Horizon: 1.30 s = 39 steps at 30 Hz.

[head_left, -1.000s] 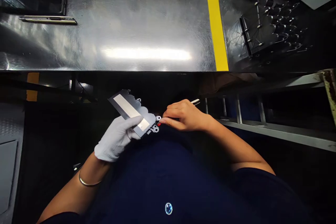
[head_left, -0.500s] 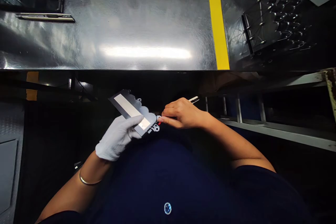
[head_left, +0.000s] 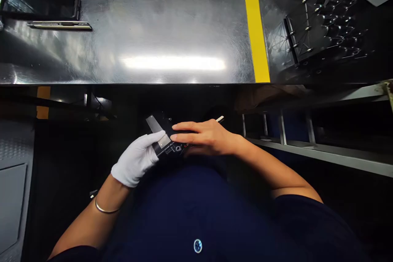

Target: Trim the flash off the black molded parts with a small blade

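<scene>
Two hands meet over a dark metal plate (head_left: 168, 126) in the head view: the white-gloved left hand (head_left: 135, 160) is closed on it from 7 o'clock, and it is the nearer hand. The bare right hand (head_left: 204, 137) reaches in from 3 o'clock, fingers stretched flat across it; whether it grips, I cannot tell. A silver strip (head_left: 155, 124) marks the plate's long axis, running 11 to 5 o'clock.
</scene>
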Motion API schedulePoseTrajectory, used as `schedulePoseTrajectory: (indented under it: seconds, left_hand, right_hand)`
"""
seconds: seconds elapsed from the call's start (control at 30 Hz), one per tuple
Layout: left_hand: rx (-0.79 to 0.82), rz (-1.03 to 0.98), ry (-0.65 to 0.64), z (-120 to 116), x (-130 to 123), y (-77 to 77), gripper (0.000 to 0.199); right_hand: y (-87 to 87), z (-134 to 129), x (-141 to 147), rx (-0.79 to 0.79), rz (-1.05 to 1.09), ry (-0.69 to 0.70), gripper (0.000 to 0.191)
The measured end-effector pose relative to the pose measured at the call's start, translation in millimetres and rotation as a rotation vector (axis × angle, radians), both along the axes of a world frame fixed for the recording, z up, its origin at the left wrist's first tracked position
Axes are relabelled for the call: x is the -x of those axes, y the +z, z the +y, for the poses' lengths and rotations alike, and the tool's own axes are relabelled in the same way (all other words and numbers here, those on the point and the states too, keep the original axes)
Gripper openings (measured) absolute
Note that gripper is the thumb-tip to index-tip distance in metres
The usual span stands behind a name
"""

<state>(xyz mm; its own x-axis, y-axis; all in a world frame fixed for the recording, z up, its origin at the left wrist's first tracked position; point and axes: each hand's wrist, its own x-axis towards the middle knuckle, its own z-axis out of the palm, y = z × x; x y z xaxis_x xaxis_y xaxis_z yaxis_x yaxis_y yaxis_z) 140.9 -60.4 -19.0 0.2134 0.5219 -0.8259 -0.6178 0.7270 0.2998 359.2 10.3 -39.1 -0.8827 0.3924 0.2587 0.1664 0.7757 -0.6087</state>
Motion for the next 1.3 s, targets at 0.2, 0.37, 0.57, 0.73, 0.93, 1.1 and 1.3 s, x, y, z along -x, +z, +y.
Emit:
schedulePoseTrajectory:
  seconds: [0.2,0.37,0.57,0.73,0.93,1.1,1.3]
  left_hand:
    - [-0.371,0.455,-0.237,-8.1,10.2,2.3,0.030]
    - [-0.609,1.021,-0.372,-4.8,15.1,-6.1,0.021]
    - [-0.521,0.993,-0.409,3.1,17.5,-9.2,0.031]
    - [-0.540,0.858,-0.520,3.2,13.2,-4.5,0.034]
    - [-0.561,0.824,-0.608,1.7,10.2,-6.7,0.039]
    - [-0.553,0.803,-0.640,1.5,8.2,-6.1,0.042]
    - [-0.595,0.826,-0.710,0.6,8.7,-7.2,0.044]
  right_hand:
    - [-6.6,-5.2,20.7,0.172,0.369,-0.257,0.051]
    - [-15.4,-18.8,32.0,0.536,0.346,-0.495,0.054]
    - [-11.3,-18.9,18.7,0.643,0.146,-0.515,0.042]
    - [-10.4,-21.2,13.7,0.555,0.118,-0.392,0.031]
    - [-5.2,-25.6,15.0,0.407,0.144,-0.314,0.022]
    - [3.9,-21.2,10.6,0.332,0.136,-0.227,0.016]
    - [7.4,-17.9,9.6,0.374,0.054,-0.185,0.017]
